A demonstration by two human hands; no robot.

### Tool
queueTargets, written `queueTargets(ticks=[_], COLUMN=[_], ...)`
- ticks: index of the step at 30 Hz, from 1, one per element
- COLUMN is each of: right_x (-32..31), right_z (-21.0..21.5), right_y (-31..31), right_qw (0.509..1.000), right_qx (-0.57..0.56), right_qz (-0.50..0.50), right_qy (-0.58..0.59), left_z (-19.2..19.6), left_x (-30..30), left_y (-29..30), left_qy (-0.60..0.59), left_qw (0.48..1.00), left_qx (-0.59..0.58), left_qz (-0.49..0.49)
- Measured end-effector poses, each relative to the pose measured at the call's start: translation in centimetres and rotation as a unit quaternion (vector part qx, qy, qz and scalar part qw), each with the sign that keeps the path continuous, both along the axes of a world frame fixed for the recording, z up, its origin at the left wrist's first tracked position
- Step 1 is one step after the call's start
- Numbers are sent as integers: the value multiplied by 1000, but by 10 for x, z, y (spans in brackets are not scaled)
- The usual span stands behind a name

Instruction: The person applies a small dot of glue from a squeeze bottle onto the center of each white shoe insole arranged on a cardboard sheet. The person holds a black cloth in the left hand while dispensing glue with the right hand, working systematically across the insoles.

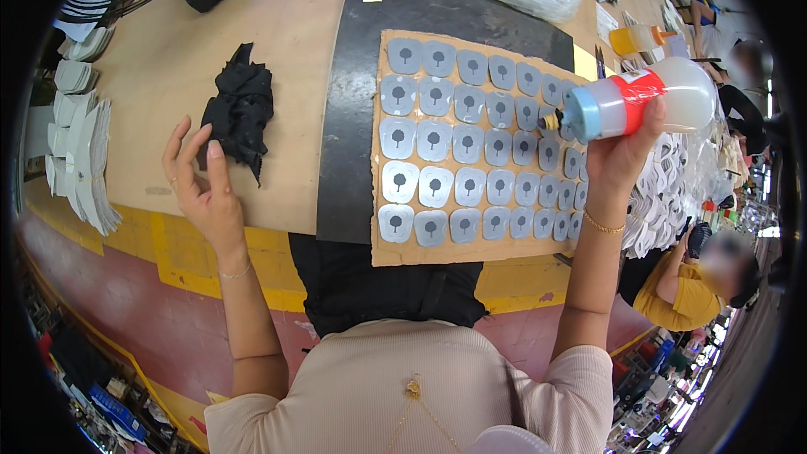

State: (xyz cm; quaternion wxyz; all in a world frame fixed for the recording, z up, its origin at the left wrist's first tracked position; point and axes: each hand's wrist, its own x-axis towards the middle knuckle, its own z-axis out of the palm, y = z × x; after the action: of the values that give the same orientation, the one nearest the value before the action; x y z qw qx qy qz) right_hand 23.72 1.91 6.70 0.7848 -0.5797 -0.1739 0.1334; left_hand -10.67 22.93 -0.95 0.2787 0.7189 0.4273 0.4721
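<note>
We judge the layout stage complete as far as it shows: five rows of grey pieces (434, 187) lie on the cardboard sheet (462, 256), with no vacant position visible, although the bottle and the right forearm cover part of the right end. The application of fluid cannot be confirmed; several pieces toward the left show bright, glossy patches, and we cannot tell a wet film from reflected light. Our right hand (624, 151) grasps the squeeze bottle (643, 97) around its body, tilted nearly horizontal, its nozzle pointing left above the right part of the sheet. No drop is visible at the tip. Our left hand (207, 202) is unclenched and holds nothing, fingers spread at the near side of the black cloth (244, 109); contact with it cannot be determined. The bottle is translucent, smooth plastic with a light blue collar, a red label and pale contents. Each piece is a flat, rounded trapezoid with a dark tree-shaped mark. The cardboard is brown with a rough-cut edge, and rests on a smooth, dark mat (349, 118) on the tan table (290, 34). The cloth is crumpled, matte and ragged at its edges.
</note>
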Motion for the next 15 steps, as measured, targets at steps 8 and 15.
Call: queueTargets(ticks=[8,15], right_x=[3,-3], right_z=[-20,-13], right_y=[-13,-4], right_qw=[955,937], right_qx=[-186,-218], right_qz=[-28,-18], right_qy=[-231,-272], left_z=[0,-1], left_x=[0,-1], left_y=[0,0], left_qy=[0,-2], left_qw=[1000,1000], left_qx=[-4,-7], left_qz=[-3,2])
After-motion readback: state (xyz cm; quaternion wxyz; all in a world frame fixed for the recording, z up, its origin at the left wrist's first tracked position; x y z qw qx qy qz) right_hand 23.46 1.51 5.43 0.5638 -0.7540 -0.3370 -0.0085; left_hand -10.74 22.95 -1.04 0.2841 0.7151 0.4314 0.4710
